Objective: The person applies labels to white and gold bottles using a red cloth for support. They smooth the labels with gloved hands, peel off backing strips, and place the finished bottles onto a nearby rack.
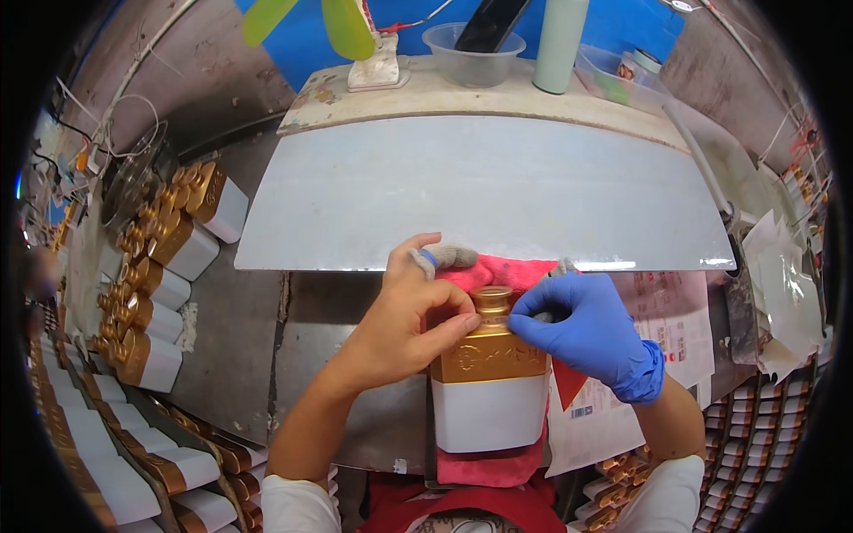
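A bottle (490, 413) with a white body and a gold shoulder and neck stands upright in front of me. My left hand (404, 329) is bare apart from grey knit covers on some fingers, one with a blue band. Its thumb and index finger pinch together against the left side of the neck. On the other side, my right hand (588, 329) wears a blue glove, its thumb and fingertips closed at the neck. Whatever thin thing the fingertips hold there is too small to make out. A pink cloth (498, 469) lies under and behind the bottle.
Gold-and-white bottles (169, 293) lie stacked at the left, with more in rows (755, 435) at the lower right. A pale board (489, 191) spans the far side. Behind it stand a small fan (373, 71), a plastic bowl (475, 67) and a pale green flask (560, 49). Printed paper (662, 329) lies right.
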{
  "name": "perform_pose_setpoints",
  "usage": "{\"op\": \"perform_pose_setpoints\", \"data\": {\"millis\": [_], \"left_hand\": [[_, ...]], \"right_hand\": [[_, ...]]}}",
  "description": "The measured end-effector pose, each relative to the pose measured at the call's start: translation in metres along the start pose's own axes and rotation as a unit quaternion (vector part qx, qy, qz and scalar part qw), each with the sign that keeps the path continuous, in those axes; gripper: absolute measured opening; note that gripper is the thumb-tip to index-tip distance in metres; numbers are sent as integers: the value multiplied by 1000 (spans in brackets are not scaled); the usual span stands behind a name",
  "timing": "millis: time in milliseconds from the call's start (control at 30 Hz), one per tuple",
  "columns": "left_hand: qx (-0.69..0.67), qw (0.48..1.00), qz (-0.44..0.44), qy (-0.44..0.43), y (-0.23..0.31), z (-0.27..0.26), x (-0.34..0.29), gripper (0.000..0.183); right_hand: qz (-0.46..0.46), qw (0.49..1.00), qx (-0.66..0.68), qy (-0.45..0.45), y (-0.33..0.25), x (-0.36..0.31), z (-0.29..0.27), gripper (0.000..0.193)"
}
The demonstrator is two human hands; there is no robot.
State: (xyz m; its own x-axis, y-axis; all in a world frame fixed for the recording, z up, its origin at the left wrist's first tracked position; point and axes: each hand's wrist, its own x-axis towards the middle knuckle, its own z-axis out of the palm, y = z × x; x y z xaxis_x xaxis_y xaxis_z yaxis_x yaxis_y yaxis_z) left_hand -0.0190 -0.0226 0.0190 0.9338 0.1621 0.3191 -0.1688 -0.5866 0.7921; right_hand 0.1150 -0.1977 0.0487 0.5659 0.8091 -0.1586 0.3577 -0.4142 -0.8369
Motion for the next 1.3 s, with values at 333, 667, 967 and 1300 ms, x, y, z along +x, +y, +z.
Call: {"op": "perform_pose_setpoints", "data": {"millis": [333,667,967,1300], "left_hand": [[13,1000,10,-5,-3,0,3,9],[6,1000,5,-12,-7,0,5,8],[0,1000,8,-7,-11,0,6,9],[30,999,13,26,-16,1,2,14]], "right_hand": [[-9,1000,-11,1,3,2,1,14],[-6,1000,-22,2,3,4,2,14],[7,999,-30,-8,1,6,0,16],[12,1000,-22,-16,2,8,-3,17]]}}
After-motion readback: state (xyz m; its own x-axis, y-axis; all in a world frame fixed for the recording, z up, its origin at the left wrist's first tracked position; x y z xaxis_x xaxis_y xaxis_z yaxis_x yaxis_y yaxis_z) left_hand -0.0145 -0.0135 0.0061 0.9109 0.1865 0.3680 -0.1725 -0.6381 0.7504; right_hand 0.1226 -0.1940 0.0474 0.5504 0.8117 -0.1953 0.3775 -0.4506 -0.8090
